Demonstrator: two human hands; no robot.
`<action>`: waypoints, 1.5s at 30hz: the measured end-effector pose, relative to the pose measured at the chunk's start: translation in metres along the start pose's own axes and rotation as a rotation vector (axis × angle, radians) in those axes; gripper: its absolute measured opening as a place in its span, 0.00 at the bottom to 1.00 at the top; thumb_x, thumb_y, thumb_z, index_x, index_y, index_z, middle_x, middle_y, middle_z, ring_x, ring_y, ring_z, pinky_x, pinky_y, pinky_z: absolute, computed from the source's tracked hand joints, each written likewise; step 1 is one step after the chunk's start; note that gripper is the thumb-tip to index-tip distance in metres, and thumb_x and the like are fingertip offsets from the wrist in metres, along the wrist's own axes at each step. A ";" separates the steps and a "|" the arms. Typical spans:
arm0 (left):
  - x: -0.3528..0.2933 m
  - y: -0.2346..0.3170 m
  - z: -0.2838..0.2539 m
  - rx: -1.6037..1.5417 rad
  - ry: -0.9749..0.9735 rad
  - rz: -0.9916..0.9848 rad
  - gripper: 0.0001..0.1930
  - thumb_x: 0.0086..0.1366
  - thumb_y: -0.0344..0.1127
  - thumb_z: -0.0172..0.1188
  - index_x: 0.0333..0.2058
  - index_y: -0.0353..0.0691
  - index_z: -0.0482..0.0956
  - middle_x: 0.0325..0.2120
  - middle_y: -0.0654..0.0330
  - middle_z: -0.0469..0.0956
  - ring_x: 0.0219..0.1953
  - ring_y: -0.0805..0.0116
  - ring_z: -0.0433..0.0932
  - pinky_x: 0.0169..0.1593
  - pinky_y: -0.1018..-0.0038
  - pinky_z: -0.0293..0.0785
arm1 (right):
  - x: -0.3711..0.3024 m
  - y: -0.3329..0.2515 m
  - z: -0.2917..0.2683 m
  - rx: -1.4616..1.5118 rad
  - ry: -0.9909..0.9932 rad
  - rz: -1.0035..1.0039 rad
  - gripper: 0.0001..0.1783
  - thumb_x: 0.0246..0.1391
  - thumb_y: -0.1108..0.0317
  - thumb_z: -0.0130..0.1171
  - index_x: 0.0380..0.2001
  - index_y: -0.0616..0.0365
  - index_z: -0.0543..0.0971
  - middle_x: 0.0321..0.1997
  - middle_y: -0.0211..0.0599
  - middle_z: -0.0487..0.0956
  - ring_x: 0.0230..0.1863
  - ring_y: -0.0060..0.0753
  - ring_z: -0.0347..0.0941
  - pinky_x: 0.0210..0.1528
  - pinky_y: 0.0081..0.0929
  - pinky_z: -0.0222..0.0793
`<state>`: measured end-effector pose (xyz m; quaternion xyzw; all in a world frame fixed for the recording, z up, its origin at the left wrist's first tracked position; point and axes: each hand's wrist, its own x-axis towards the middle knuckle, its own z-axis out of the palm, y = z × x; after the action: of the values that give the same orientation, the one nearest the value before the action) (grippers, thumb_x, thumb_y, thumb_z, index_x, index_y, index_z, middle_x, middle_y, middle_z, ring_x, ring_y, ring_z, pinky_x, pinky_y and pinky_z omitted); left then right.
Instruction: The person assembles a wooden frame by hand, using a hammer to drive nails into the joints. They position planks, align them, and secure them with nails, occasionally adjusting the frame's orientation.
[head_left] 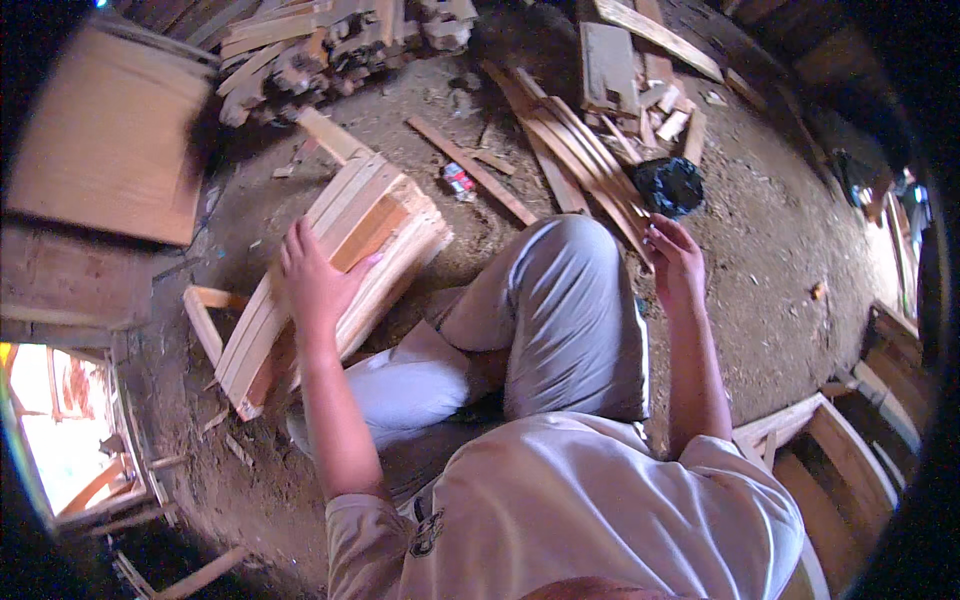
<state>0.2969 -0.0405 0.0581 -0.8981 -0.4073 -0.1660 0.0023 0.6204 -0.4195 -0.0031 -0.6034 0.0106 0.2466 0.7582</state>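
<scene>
A stack of light wooden slats (385,205) leans at an angle on the ground to the left of my knees. On its upper face rests my left hand (322,275), thumb spread away from the fingers. An orange-brown strip shows among the paler slats. My right hand (676,262) is raised just right of my bent knee, fingers curled and thumb close to them. Something small and pale shows at its fingertips, too small to name. Just beyond that hand sits a black plastic bag or bag-lined container (670,186).
Long boards (575,140) lie on the dirt floor ahead, with a loose batten (470,170) and a red-and-white packet (458,181). Scrap wood (330,55) is heaped at the back. A wooden panel (105,130) stands left; a wooden frame (840,450) is at right.
</scene>
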 end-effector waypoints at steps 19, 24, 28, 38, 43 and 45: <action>-0.001 0.010 -0.013 -0.004 0.013 -0.003 0.54 0.40 0.56 0.81 0.63 0.40 0.63 0.59 0.44 0.68 0.62 0.41 0.64 0.66 0.49 0.62 | 0.166 0.147 0.031 -1.236 -0.223 -0.411 0.15 0.56 0.60 0.57 0.39 0.59 0.83 0.38 0.53 0.81 0.44 0.52 0.80 0.51 0.45 0.74; 0.008 0.011 -0.007 -0.014 0.017 0.019 0.54 0.39 0.57 0.81 0.61 0.37 0.64 0.58 0.45 0.68 0.61 0.42 0.65 0.63 0.49 0.64 | 0.213 0.174 0.033 -1.779 -0.141 -0.532 0.21 0.57 0.50 0.62 0.44 0.56 0.80 0.45 0.51 0.80 0.46 0.59 0.80 0.49 0.52 0.80; 0.005 0.002 -0.010 0.023 0.020 -0.001 0.54 0.39 0.57 0.81 0.61 0.37 0.64 0.58 0.45 0.68 0.61 0.42 0.65 0.63 0.49 0.64 | 0.202 0.151 0.079 -1.787 -0.391 -0.209 0.20 0.58 0.55 0.56 0.42 0.59 0.83 0.45 0.54 0.83 0.48 0.58 0.82 0.48 0.50 0.81; 0.008 0.006 -0.007 -0.017 0.041 0.027 0.54 0.40 0.59 0.80 0.60 0.36 0.65 0.57 0.45 0.69 0.60 0.42 0.66 0.62 0.49 0.65 | 0.202 0.126 0.057 -1.987 -0.496 -0.277 0.18 0.56 0.59 0.54 0.38 0.60 0.86 0.38 0.52 0.85 0.42 0.53 0.84 0.44 0.46 0.82; 0.007 0.002 -0.009 -0.004 0.046 0.036 0.54 0.40 0.61 0.79 0.61 0.37 0.64 0.56 0.46 0.69 0.60 0.43 0.66 0.62 0.50 0.66 | 0.204 0.107 0.072 -2.212 -0.819 -0.413 0.17 0.57 0.60 0.54 0.38 0.60 0.85 0.37 0.50 0.85 0.39 0.53 0.84 0.42 0.46 0.81; 0.008 0.003 -0.009 -0.023 0.051 0.027 0.54 0.40 0.61 0.79 0.61 0.37 0.65 0.56 0.47 0.69 0.60 0.43 0.66 0.61 0.50 0.66 | 0.221 0.117 0.057 -2.118 -0.764 -0.383 0.16 0.57 0.60 0.54 0.39 0.61 0.83 0.37 0.51 0.85 0.39 0.54 0.84 0.41 0.47 0.81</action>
<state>0.3016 -0.0378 0.0691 -0.8989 -0.3931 -0.1935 0.0048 0.7527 -0.2693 -0.1635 -0.8170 -0.5263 0.1793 -0.1528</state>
